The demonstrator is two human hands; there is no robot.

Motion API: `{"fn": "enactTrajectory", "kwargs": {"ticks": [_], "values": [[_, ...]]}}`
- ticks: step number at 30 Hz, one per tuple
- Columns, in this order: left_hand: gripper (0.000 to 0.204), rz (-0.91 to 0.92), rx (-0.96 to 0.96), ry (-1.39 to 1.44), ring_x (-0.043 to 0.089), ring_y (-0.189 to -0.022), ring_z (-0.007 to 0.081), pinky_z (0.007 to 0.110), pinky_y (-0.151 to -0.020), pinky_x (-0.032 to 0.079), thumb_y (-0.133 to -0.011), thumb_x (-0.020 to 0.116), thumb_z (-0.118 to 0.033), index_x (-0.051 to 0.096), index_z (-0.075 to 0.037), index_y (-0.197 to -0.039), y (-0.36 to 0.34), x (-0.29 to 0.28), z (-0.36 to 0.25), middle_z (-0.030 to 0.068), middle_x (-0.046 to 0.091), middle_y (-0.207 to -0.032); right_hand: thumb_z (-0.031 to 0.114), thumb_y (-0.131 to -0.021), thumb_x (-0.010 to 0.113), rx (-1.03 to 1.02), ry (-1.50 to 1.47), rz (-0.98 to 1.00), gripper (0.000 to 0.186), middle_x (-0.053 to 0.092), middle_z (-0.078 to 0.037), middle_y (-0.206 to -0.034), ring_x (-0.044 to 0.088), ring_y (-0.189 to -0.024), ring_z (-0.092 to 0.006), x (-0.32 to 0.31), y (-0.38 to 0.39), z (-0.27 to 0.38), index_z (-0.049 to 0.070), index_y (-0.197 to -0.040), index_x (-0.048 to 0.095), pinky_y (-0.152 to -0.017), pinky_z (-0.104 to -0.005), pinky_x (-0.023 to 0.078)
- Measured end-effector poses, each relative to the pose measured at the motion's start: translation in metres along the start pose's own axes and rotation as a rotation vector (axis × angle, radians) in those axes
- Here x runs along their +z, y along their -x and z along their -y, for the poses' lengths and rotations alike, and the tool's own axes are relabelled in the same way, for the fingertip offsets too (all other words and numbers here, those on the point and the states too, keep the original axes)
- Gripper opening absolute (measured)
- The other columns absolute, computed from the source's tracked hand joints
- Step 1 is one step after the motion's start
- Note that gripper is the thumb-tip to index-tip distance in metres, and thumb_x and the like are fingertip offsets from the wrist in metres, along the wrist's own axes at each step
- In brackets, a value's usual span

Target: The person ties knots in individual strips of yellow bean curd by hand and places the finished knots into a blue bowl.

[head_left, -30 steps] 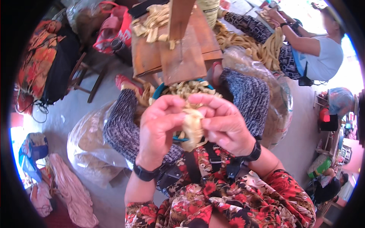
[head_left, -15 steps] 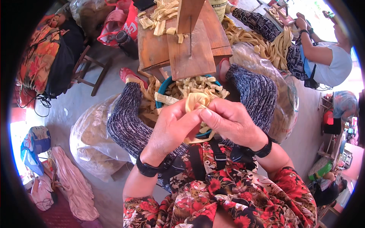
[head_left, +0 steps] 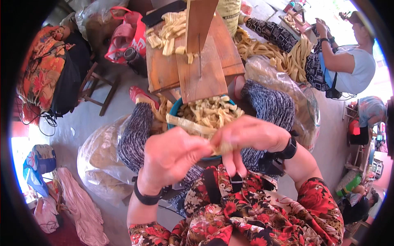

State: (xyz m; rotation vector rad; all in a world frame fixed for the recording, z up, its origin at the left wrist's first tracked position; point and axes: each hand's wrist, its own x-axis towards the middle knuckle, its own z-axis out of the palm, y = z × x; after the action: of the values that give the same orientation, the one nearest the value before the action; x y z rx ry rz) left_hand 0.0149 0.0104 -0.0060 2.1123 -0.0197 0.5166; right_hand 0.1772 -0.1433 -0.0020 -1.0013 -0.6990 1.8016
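Note:
My left hand (head_left: 172,156) and my right hand (head_left: 254,135) meet in front of my lap, both pinched and somewhat blurred. Between their fingertips is a pale yellow strip (head_left: 223,148), mostly covered by the fingers. Just beyond, a teal bucket (head_left: 175,110) stands between my knees, filled with short folded yellowish pieces (head_left: 211,112). A long flat strip (head_left: 191,125) lies across the bucket's near left side, behind my left hand.
Past the bucket stands a wooden bench (head_left: 230,61) with an upright board (head_left: 199,24), a thin metal rod and folded pieces (head_left: 172,30). Plastic sacks (head_left: 102,151) lie beside my legs. A dark flask (head_left: 134,59) stands left; a co-worker (head_left: 344,61) sits at right.
My hands have moved apart slightly and nearer to me, with the right hand turned palm down. The strip's loop, visible between them before, is now mostly hidden by fingers.

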Motion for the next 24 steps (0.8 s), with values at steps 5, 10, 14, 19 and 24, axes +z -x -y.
{"fn": "enactTrajectory", "kwargs": {"ticks": [5,10,14,19,24], "values": [[0.023,0.001,0.156,-0.020,0.055,-0.051,0.0167,0.027,-0.044,0.042,-0.064,0.069,-0.004,0.065,-0.011,-0.085,-0.006,-0.002,-0.004,0.0018,0.058,-0.062,0.023,-0.091,0.038,0.099,-0.294,0.223,0.042,0.062,-0.024,-0.081,0.063,-0.058,-0.0288,-0.002,-0.008,-0.010,-0.012,-0.113,0.044,-0.056,-0.0318,0.052],[0.029,-0.045,0.365,-0.182,0.050,-0.044,0.0139,0.026,-0.038,0.039,-0.062,0.068,-0.003,0.063,-0.010,-0.089,-0.011,-0.004,-0.001,-0.0018,0.051,-0.055,0.020,-0.091,0.038,0.121,-0.496,0.305,0.032,0.062,-0.017,-0.079,0.063,-0.060,-0.0240,0.008,-0.011,-0.019,-0.008,-0.104,0.049,-0.060,-0.0304,0.053],[0.023,-0.004,0.264,-0.282,0.047,-0.042,0.0143,0.026,-0.039,0.037,-0.062,0.070,-0.007,0.064,-0.014,-0.083,-0.008,-0.016,0.014,-0.0005,0.048,-0.052,0.024,-0.093,0.039,0.107,-0.042,0.043,0.027,0.049,-0.001,-0.066,0.050,-0.049,-0.0081,-0.005,-0.002,-0.003,0.000,-0.090,0.050,-0.055,-0.0250,0.050],[0.007,-0.173,-0.240,-0.065,0.056,-0.055,0.0118,0.024,-0.049,0.043,-0.072,0.069,-0.006,0.065,-0.003,-0.076,-0.027,-0.008,0.038,0.0050,0.062,-0.065,0.024,-0.091,0.044,-0.013,0.425,-0.413,0.024,0.049,0.001,-0.064,0.050,-0.054,-0.0064,-0.021,-0.016,0.014,0.002,-0.085,0.051,-0.049,-0.0219,0.041],[0.012,-0.287,-0.507,0.013,0.052,-0.056,0.0061,0.023,-0.051,0.041,-0.077,0.066,-0.012,0.063,0.000,-0.078,-0.080,0.005,0.056,0.0031,0.059,-0.062,0.014,-0.082,0.056,-0.634,1.009,-0.997,0.012,0.055,-0.013,-0.059,0.056,-0.050,-0.0245,-0.053,-0.051,0.021,0.003,-0.079,0.051,-0.044,-0.0327,0.041]]}}
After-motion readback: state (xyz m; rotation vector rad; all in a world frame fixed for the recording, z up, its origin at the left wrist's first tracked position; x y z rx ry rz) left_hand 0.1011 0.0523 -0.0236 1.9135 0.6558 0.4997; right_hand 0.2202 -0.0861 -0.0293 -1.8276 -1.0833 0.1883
